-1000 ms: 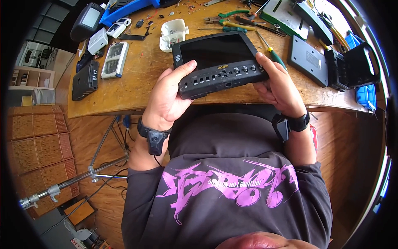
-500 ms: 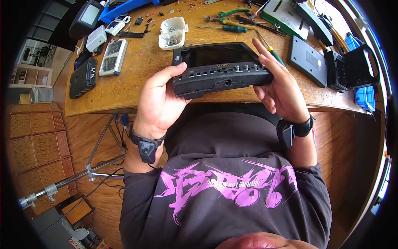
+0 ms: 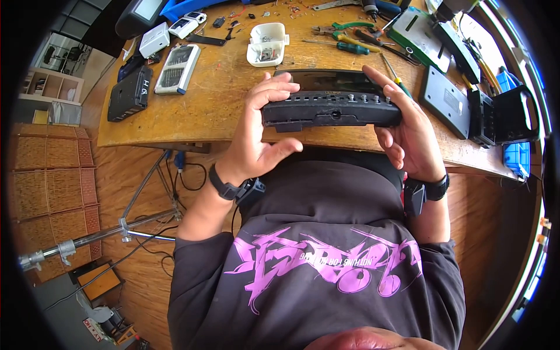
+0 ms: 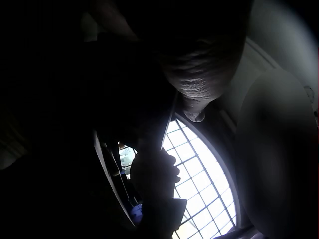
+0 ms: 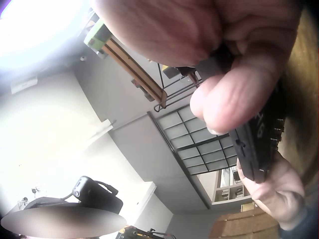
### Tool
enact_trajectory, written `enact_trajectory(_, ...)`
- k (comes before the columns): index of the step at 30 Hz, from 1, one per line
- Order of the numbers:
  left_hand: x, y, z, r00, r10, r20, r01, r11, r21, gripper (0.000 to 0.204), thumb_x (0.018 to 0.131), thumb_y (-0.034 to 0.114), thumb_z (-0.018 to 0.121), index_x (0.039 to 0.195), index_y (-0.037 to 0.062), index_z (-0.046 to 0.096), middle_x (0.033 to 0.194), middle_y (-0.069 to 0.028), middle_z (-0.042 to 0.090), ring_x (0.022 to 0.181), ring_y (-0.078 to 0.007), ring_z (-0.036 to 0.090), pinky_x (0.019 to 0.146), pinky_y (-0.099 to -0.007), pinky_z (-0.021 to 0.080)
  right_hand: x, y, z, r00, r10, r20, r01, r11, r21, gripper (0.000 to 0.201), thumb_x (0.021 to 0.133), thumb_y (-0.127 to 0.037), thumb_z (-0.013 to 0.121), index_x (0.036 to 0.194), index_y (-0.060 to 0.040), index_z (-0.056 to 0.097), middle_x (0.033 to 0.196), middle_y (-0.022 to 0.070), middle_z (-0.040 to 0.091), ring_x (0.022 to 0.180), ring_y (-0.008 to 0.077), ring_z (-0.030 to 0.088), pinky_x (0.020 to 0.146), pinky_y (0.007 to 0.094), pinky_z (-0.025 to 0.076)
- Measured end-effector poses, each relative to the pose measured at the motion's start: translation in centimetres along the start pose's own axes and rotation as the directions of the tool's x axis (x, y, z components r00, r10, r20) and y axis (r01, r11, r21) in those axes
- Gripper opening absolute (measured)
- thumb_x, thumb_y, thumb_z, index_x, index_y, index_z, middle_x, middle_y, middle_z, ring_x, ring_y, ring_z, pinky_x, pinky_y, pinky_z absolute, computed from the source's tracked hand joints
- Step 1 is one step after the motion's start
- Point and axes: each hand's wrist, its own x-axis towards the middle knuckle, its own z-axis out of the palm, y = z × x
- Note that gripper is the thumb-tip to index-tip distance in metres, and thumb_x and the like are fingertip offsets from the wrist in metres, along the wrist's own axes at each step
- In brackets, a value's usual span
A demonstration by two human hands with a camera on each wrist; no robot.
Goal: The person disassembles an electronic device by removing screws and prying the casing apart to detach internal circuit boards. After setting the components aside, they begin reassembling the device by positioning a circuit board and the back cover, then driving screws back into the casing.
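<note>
A black Lilliput monitor [image 3: 335,111] is up over the table's front edge, tilted so its knob-and-button edge faces me and its screen [image 3: 326,79] shows narrow. My right hand [image 3: 417,131] grips its right end, some fingers curled beneath. At the left end, my left hand [image 3: 254,122] lays its extended fingers over the front corner, the thumb spread apart below. In the right wrist view the monitor's side [image 5: 251,149] carries white marks, with curled fingers [image 5: 239,94] nearby. The left wrist view is mostly dark, a thumb [image 4: 194,109] showing against the window.
On the wooden table [image 3: 216,102] stand a white box of small parts [image 3: 267,49], a bit case [image 3: 178,70] and a black battery-like block [image 3: 129,96]. Pliers [image 3: 350,26], screwdrivers [image 3: 353,48] and a flat black panel [image 3: 448,99] lie beyond the monitor. A metal stand [image 3: 122,227] is at the left.
The monitor has tipped so its screen is now foreshortened and its lower edge faces me. My left thumb has come off its front and spread below, while the left fingers moved over the corner.
</note>
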Motion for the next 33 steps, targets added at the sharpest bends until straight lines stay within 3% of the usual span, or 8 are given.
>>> enact_trajectory(10, 2.1, -1.8, 1.8, 0.949, 0.149, -0.279, -0.144, 0.989, 0.039, 0.085, 0.077, 0.057, 0.106, 0.122, 0.0055, 0.057, 0.113, -0.0130, 0.066, 0.105, -0.0272, 0.077, 0.096, -0.0419, 0.066, -0.6, -0.3, 0.9, 0.998, -0.043, -0.045, 0.045, 0.998, 0.045, 0.058, 0.126, -0.038, 0.044, 0.171, -0.0013, 0.051, 0.092, 0.0135, 0.074, 0.049, 0.0132, 0.062, 0.034, 0.0263, 0.050)
enact_trajectory(18, 2.3, -1.1, 2.1, 0.940, -0.021, -0.340, -0.025, 0.991, -0.130, 0.084, 0.080, 0.056, 0.106, 0.122, 0.0074, 0.053, 0.114, -0.0092, 0.061, 0.106, -0.0224, 0.073, 0.099, -0.0400, 0.067, -1.1, -1.2, 1.1, 0.997, -0.058, -0.046, 0.060, 0.997, 0.041, 0.059, 0.127, -0.043, 0.040, 0.162, 0.0000, 0.060, 0.103, 0.0161, 0.078, 0.054, 0.0136, 0.067, 0.035, 0.0261, 0.048)
enact_trajectory(21, 2.6, -0.7, 2.0, 0.930, -0.058, -0.362, 0.006, 0.990, -0.143, 0.085, 0.078, 0.059, 0.106, 0.119, 0.0052, 0.055, 0.110, -0.0089, 0.060, 0.103, -0.0234, 0.075, 0.096, -0.0396, 0.067, -1.8, -1.8, 0.9, 0.989, -0.091, -0.119, 0.037, 0.916, -0.399, 0.057, 0.125, -0.044, 0.050, 0.159, -0.0013, 0.065, 0.096, 0.0109, 0.077, 0.058, 0.0119, 0.065, 0.045, 0.0261, 0.048)
enact_trajectory(25, 3.3, -0.4, 1.7, 0.928, -0.093, -0.362, 0.033, 0.985, -0.168, 0.083, 0.080, 0.059, 0.105, 0.119, 0.0052, 0.055, 0.112, -0.0093, 0.061, 0.105, -0.0234, 0.075, 0.098, -0.0391, 0.065, -0.9, -0.5, -1.0, 0.848, -0.519, 0.104, 0.410, 0.519, -0.750, 0.065, 0.102, -0.035, 0.092, 0.154, -0.0041, 0.071, 0.092, 0.0039, 0.067, 0.072, 0.0151, 0.057, 0.069, 0.0335, 0.048)
enact_trajectory(27, 3.4, -0.4, 1.3, 0.944, -0.091, -0.317, 0.050, 0.990, -0.133, 0.082, 0.082, 0.059, 0.104, 0.120, 0.0051, 0.055, 0.113, -0.0098, 0.062, 0.108, -0.0234, 0.074, 0.098, -0.0384, 0.064, -0.9, -1.5, -1.8, 0.702, -0.623, 0.344, 0.445, 0.006, -0.896, 0.074, 0.090, -0.037, 0.102, 0.150, -0.0036, 0.075, 0.105, 0.0064, 0.069, 0.084, 0.0176, 0.060, 0.075, 0.0350, 0.050)
enact_trajectory(31, 3.5, 0.0, 1.1, 0.952, -0.078, -0.295, 0.039, 0.990, -0.134, 0.081, 0.083, 0.058, 0.103, 0.121, 0.0048, 0.055, 0.113, -0.0095, 0.062, 0.109, -0.0232, 0.074, 0.097, -0.0375, 0.063, 0.5, -1.4, -2.1, 0.546, -0.724, 0.422, 0.612, 0.000, -0.791, 0.075, 0.079, -0.021, 0.106, 0.147, -0.0046, 0.077, 0.141, 0.0158, 0.078, 0.125, 0.0305, 0.077, 0.106, 0.0398, 0.062)
enact_trajectory(32, 3.6, 0.3, 1.1, 0.955, -0.093, -0.282, 0.057, 0.989, -0.133, 0.079, 0.086, 0.059, 0.101, 0.122, 0.0057, 0.055, 0.114, -0.0090, 0.061, 0.110, -0.0229, 0.074, 0.099, -0.0382, 0.063, 0.4, -0.5, -0.9, 0.653, -0.724, 0.221, 0.662, 0.404, -0.631, 0.074, 0.078, -0.012, 0.104, 0.147, -0.0051, 0.077, 0.146, 0.0182, 0.079, 0.134, 0.0343, 0.077, 0.115, 0.0423, 0.061)
enact_trajectory(33, 3.7, 0.4, 1.0, 0.957, -0.108, -0.270, 0.075, 0.989, -0.131, 0.078, 0.088, 0.061, 0.099, 0.123, 0.0066, 0.055, 0.115, -0.0085, 0.060, 0.110, -0.0227, 0.074, 0.101, -0.0390, 0.063, 0.4, -0.8, -0.8, 0.651, -0.726, 0.221, 0.662, 0.401, -0.633, 0.074, 0.078, -0.012, 0.104, 0.147, -0.0051, 0.077, 0.146, 0.0182, 0.079, 0.134, 0.0343, 0.077, 0.115, 0.0423, 0.061)
